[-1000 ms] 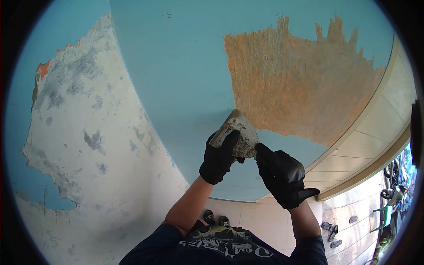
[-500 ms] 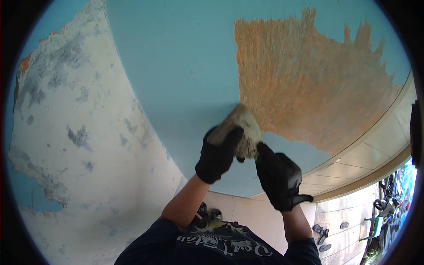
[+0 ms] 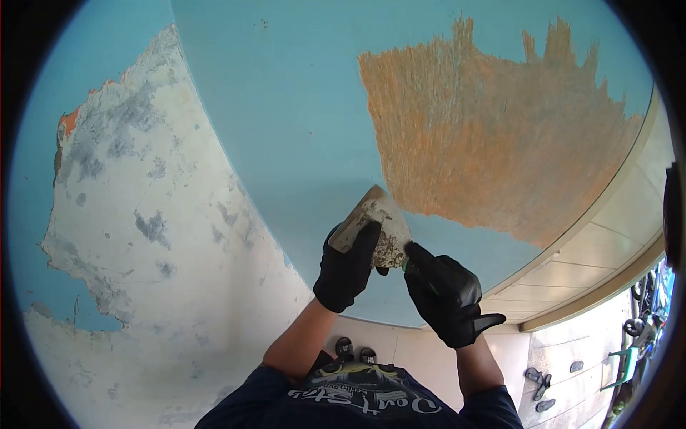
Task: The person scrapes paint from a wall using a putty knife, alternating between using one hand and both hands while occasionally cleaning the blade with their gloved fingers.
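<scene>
One broad-bladed scraper [image 3: 388, 223] sits near the middle of my feed, in front of the blue wall [image 3: 279, 93] and just beside the lower-left corner of a rough orange-brown patch [image 3: 500, 143] that spreads toward 2 o'clock. Its long axis runs from 10 o'clock to 4 o'clock: the wide edge faces 10, one sharp corner points up to about 12, and the green handle [image 3: 406, 264] lies toward 4. I can't tell whether that corner touches the wall. I have both hands on the tool, in black gloves: the left hand [image 3: 346, 270] pinches the blade, thumb flat across the near face and fingers behind, while the right hand [image 3: 446, 297] is curled around the handle, hiding most of it, a finger stretched along toward the blade. Brown blotches speckle the metal near the handle. For writing, I get the dark shirt [image 3: 361, 402] at 6 o'clock, where pale script, inverted to me, seems to say "Don't Stop"; a smaller line beside it is too fine to make out. The dark slippers [image 3: 367, 355] just above the shirt carry light marks, too small to read. A pale, grey-blotched wall [image 3: 186, 264] fills 9 o'clock, and a green stool [image 3: 629, 366] stands outside at 4.
</scene>
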`<state>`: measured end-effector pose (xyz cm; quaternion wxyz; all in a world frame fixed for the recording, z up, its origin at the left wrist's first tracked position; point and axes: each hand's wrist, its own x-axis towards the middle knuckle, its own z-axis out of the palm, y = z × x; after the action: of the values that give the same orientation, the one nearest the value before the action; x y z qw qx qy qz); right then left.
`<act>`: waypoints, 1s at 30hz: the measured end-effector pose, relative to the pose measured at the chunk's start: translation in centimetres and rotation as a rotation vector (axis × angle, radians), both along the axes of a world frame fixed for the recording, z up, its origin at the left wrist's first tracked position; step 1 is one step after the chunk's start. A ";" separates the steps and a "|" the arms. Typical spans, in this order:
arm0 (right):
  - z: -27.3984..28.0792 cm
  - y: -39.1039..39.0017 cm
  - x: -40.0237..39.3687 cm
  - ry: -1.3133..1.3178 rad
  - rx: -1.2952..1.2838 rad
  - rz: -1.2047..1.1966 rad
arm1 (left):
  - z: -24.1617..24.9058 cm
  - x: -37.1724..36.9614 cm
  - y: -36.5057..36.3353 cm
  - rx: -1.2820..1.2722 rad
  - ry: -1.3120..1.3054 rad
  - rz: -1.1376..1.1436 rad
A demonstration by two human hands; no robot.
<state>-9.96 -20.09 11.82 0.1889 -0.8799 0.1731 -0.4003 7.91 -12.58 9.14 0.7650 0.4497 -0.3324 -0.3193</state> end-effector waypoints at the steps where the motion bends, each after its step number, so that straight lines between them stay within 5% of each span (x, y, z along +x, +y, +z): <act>1: 0.2 0.1 -0.1 0.000 0.006 -0.002 | 0.2 0.1 -0.3 -0.013 -0.109 0.028; 3: 0.7 0.2 -0.3 0.027 0.018 -0.035 | 0.7 0.1 -0.6 -0.030 -0.215 0.053; 6: 1.0 0.1 -0.4 0.029 0.036 -0.034 | 1.2 -0.3 -1.0 -0.021 0.114 -0.064; 12: 0.4 -0.3 0.0 -0.001 0.007 -0.033 | -0.2 0.2 -1.7 -0.077 -0.422 0.167; 14: 0.1 -0.6 0.3 0.012 -0.017 -0.057 | 1.1 0.0 -1.5 0.008 0.097 0.003; 15: -0.1 -0.7 0.6 0.025 -0.041 -0.077 | 1.4 0.6 -2.1 0.007 0.098 0.002; 17: 1.1 -1.9 2.4 -0.082 -0.100 -0.056 | 2.6 2.6 -4.0 -0.058 -0.418 0.312; 18: 1.7 -2.2 3.2 -0.183 -0.155 -0.034 | 5.8 2.5 -3.2 0.011 -0.199 0.135; 20: 3.5 -1.7 3.3 -0.231 -0.132 -0.039 | 8.9 2.9 -2.7 0.009 -0.156 -0.012; 24: 1.7 0.4 0.9 -0.074 -0.100 -0.070 | 3.2 2.1 -1.0 0.090 -0.495 0.148; 26: 0.0 0.9 0.6 -0.017 -0.017 -0.057 | 0.7 1.0 -0.6 0.080 -0.078 0.012; 30: -0.4 0.7 1.0 0.004 0.028 -0.045 | 0.3 0.9 -0.7 0.049 0.097 -0.023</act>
<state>-8.99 -19.39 11.44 0.1918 -0.8739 0.1987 -0.4001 8.84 -13.25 9.45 0.7655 0.4483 -0.2921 -0.3573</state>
